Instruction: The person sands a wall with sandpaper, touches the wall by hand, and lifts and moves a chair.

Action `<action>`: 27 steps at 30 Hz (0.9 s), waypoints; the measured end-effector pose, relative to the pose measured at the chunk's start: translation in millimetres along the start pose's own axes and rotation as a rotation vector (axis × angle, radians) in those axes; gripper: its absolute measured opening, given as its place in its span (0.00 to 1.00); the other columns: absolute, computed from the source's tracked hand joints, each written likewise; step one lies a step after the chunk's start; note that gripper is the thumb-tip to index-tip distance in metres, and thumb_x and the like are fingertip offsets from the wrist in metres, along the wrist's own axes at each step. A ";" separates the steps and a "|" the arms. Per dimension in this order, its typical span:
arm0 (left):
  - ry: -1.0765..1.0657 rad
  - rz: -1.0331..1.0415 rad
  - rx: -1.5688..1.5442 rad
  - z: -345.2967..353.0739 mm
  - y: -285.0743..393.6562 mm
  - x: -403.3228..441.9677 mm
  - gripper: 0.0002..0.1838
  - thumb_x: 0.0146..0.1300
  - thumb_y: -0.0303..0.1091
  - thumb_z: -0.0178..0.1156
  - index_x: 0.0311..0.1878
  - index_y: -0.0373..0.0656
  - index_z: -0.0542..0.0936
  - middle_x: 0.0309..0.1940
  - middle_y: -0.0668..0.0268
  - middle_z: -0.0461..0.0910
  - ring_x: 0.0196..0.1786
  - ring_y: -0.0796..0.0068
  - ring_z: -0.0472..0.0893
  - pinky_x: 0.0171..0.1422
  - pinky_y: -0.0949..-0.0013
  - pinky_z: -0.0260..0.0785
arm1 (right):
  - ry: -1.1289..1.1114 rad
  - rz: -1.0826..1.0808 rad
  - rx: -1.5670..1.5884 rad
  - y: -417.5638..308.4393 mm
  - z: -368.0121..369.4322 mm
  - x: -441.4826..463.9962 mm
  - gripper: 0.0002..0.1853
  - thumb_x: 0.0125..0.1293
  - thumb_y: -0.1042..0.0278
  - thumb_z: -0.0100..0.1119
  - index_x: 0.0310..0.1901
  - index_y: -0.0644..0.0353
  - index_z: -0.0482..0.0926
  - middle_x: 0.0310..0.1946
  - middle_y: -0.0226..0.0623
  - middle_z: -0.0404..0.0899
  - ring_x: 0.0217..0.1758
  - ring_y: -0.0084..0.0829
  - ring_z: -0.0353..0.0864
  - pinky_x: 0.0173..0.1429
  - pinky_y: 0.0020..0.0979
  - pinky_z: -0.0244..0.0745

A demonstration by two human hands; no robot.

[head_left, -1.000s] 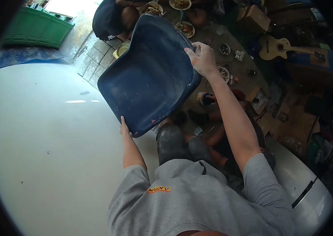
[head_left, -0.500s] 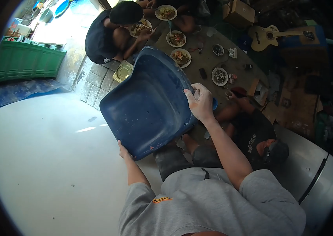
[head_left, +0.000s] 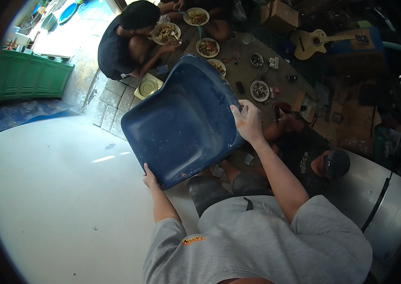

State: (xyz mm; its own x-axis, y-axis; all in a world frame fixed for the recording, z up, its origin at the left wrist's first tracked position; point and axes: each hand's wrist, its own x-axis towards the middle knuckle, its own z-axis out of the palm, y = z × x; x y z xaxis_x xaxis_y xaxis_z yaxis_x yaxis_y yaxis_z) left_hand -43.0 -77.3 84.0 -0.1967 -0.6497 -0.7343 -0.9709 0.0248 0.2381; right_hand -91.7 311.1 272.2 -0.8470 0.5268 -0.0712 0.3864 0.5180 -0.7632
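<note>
A dark blue plastic seat shell point(head_left: 176, 123), scuffed and flecked with pale specks, is held up in front of me. My left hand point(head_left: 150, 176) grips its lower left corner, with the thumb over the edge. Around the right rim, my right hand point(head_left: 247, 122) is closed, thumb on the inner side. The shell's left part overlaps a large white surface point(head_left: 58, 189) in view. The fingers under the shell are hidden. Behind its upper edge sits a square golden tin point(head_left: 148, 87).
People sit on the floor around plates of food point(head_left: 196, 17); one person in a dark cap point(head_left: 336, 164) is close on the right. A guitar point(head_left: 310, 44), a cardboard box point(head_left: 280, 15) and a green bin point(head_left: 27, 75) stand farther off.
Over the last second the view has shifted, and the shell with both my hands sits lower in it. The seated people show more fully. Both hands keep their hold.
</note>
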 end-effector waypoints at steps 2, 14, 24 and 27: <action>-0.049 -0.009 0.011 3.8 -4.1 2.9 0.51 0.46 0.72 0.56 0.59 0.33 0.68 0.56 0.47 0.70 0.52 0.44 0.74 0.38 0.33 0.69 | 0.014 -0.007 -0.040 12.7 -8.4 -3.2 0.11 0.56 0.67 0.62 0.34 0.67 0.77 0.24 0.43 0.75 0.26 0.40 0.74 0.35 0.36 0.68; -0.531 0.120 -0.023 11.3 -40.2 61.1 0.45 0.49 0.60 0.64 0.62 0.34 0.67 0.62 0.49 0.65 0.59 0.47 0.70 0.55 0.44 0.68 | -0.065 0.112 -0.105 47.6 -24.8 -41.5 0.15 0.57 0.61 0.62 0.40 0.64 0.77 0.34 0.44 0.79 0.39 0.45 0.79 0.46 0.39 0.71; -0.652 1.124 0.048 -7.2 60.9 -241.3 0.30 0.65 0.50 0.54 0.61 0.36 0.67 0.54 0.53 0.72 0.60 0.63 0.71 0.65 0.63 0.60 | 0.054 -0.094 0.101 -4.7 -84.9 -71.0 0.29 0.59 0.52 0.62 0.57 0.60 0.67 0.38 0.39 0.72 0.42 0.37 0.76 0.47 0.37 0.71; -1.024 1.236 0.103 -7.6 57.4 -339.4 0.30 0.68 0.51 0.48 0.66 0.41 0.61 0.58 0.56 0.67 0.61 0.66 0.68 0.65 0.65 0.58 | -0.039 -0.094 0.443 -24.7 -92.6 -101.6 0.31 0.61 0.46 0.58 0.59 0.59 0.66 0.42 0.42 0.71 0.45 0.36 0.75 0.45 0.33 0.70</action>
State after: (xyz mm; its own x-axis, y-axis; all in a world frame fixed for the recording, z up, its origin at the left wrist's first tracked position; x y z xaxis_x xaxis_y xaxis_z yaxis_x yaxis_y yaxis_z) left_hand -31.0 138.8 351.7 -0.7918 0.5617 -0.2398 -0.1520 0.1990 0.9681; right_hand 18.6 307.1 357.8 -0.8875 0.4608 -0.0059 0.1207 0.2201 -0.9680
